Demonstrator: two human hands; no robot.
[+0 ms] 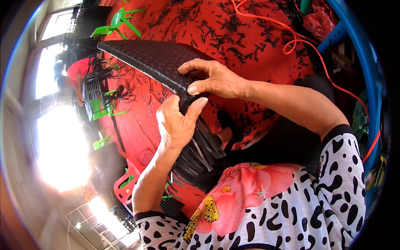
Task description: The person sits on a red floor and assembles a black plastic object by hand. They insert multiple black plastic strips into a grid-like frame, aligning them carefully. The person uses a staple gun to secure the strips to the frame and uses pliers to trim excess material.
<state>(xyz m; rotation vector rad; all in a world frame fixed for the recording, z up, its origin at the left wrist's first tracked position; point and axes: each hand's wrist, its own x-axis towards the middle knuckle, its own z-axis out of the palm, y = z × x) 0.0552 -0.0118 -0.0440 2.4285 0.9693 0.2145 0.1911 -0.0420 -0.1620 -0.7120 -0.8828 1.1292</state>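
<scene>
A person's right hand pinches the corner of a black, flat-stripped woven piece between thumb and bent forefinger. The left hand grips it just below, thumb and forefinger closed around the corner — its other fingers are hidden. The piece slants in front of the person, above a red floor covering, with loose, flat black strips hanging beneath the hands.
</scene>
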